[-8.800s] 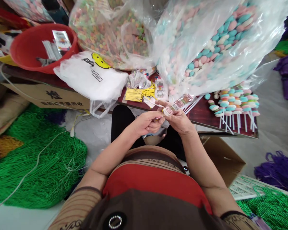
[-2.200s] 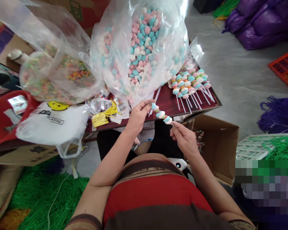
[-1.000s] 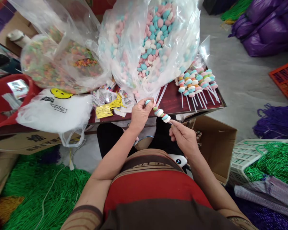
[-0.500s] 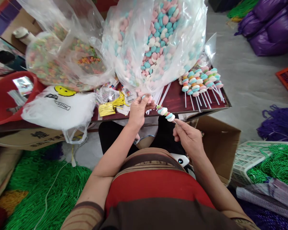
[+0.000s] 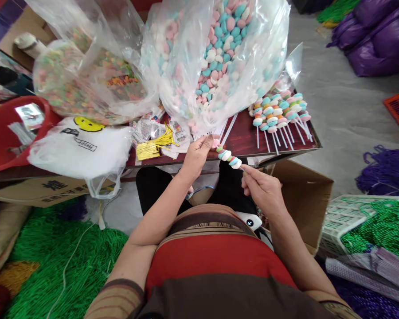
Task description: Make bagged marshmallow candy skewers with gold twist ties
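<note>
My right hand (image 5: 262, 189) pinches the lower end of a white stick threaded with pastel candy discs, a candy skewer (image 5: 228, 157). At the skewer's upper tip, my left hand (image 5: 197, 154) is closed with a pink candy disc (image 5: 216, 142) pinched against it. Both hands hover at the front edge of the dark red table (image 5: 241, 141). Just beyond them a big clear bag of blue, pink and white candies (image 5: 216, 57) lies open. A row of finished candy skewers (image 5: 279, 113) rests on the table to the right.
A second clear bag of mixed coloured candy (image 5: 86, 84), a white smiley bag (image 5: 83, 146), gold twist ties (image 5: 151, 148) and a red basin (image 5: 6, 137) sit to the left. An open cardboard box (image 5: 302, 199) stands below right. Green beads (image 5: 63, 261) lie on the floor.
Since half a second ago my left hand has brought a pink disc onto the skewer's tip. Earlier it reached toward the candy bag's mouth. My right hand has kept hold of the stick.
</note>
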### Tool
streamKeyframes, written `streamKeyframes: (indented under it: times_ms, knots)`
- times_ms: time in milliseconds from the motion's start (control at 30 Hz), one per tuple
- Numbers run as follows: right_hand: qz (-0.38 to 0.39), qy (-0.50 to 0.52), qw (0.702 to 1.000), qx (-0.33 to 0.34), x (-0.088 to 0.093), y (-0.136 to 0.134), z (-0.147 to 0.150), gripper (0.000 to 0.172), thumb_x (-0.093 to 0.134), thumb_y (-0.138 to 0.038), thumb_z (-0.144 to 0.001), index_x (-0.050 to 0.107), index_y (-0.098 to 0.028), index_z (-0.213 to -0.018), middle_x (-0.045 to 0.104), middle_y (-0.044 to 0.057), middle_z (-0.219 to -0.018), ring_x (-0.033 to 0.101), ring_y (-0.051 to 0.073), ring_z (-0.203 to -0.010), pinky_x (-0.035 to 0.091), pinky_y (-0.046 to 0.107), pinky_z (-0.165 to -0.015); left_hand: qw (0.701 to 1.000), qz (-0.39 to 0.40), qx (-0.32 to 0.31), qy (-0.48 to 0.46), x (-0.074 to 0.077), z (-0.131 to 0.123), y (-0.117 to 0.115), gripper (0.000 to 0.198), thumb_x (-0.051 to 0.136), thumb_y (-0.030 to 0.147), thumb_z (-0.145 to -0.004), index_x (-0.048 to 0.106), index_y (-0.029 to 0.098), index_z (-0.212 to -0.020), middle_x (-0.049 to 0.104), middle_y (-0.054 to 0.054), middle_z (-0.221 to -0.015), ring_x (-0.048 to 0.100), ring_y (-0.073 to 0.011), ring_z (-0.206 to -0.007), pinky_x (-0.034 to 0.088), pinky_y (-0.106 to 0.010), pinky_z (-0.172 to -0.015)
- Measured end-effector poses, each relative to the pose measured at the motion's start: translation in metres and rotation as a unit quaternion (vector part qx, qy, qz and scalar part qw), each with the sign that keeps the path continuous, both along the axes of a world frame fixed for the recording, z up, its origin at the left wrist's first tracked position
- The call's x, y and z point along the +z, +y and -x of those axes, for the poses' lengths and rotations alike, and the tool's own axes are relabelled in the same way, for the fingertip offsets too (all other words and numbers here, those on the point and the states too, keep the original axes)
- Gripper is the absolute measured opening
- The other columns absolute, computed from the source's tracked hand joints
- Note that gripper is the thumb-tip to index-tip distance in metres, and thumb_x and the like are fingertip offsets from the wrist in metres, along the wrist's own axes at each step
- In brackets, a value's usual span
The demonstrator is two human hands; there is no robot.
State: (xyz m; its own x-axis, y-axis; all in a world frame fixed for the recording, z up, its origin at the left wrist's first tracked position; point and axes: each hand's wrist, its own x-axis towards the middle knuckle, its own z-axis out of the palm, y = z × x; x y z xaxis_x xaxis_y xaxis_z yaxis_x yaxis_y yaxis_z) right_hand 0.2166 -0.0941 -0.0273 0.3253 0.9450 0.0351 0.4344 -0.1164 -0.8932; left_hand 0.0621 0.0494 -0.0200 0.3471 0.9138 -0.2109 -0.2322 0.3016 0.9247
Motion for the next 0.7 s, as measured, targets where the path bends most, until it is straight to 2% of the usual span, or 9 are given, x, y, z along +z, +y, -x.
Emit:
streamKeyframes:
  times_ms: [167, 400, 567, 700]
  knots:
    - [0.0, -0.019, 1.0, 0.007, -0.001, 0.0, -0.001, 0.033, 0.053, -0.029, -0.095, 0.078, -0.024, -0.116, 0.065, -0.003, -0.064, 0.055, 0.008, -0.044, 0.051, 0.023, -0.052, 0.999, 0.036, -0.027, -0.012, 0.005, 0.001, -0.002, 0.049, 0.068, 0.064, -0.085, 0.071, 0.015, -0.088, 0.073, -0.005, -0.074, 0.069, -0.0151, -0.07, 0.057, -0.029, -0.071]
    - [-0.019, 0.005, 1.0, -0.024, -0.007, 0.001, 0.012, 0.033, 0.052, -0.033, -0.096, 0.076, -0.022, -0.116, 0.064, -0.004, -0.063, 0.054, 0.008, -0.042, 0.052, 0.022, -0.051, 0.992, 0.112, -0.01, -0.063, 0.007, -0.002, -0.003, 0.043, 0.062, 0.059, -0.091, 0.066, 0.017, -0.089, 0.074, -0.006, -0.079, 0.075, -0.0209, -0.085, 0.059, -0.035, -0.083]
    - [-0.019, 0.01, 0.999, -0.024, -0.009, 0.001, 0.012, 0.033, 0.053, -0.033, -0.096, 0.076, -0.022, -0.116, 0.064, -0.004, -0.063, 0.054, 0.007, -0.043, 0.051, 0.022, -0.05, 0.991, 0.11, -0.007, -0.079, 0.007, -0.002, -0.006, 0.036, 0.066, 0.053, -0.09, 0.067, 0.017, -0.095, 0.073, -0.004, -0.078, 0.075, -0.0201, -0.083, 0.058, -0.035, -0.083]
    - [-0.011, 0.018, 0.999, -0.029, -0.006, 0.001, 0.01, 0.033, 0.053, -0.034, -0.097, 0.076, -0.022, -0.117, 0.063, -0.004, -0.062, 0.053, 0.007, -0.043, 0.05, 0.021, -0.048, 0.992, 0.075, -0.021, -0.104, 0.006, -0.004, -0.008, 0.022, 0.075, 0.036, -0.086, 0.067, 0.018, -0.096, 0.07, 0.0, -0.077, 0.071, -0.0148, -0.077, 0.057, -0.03, -0.079]
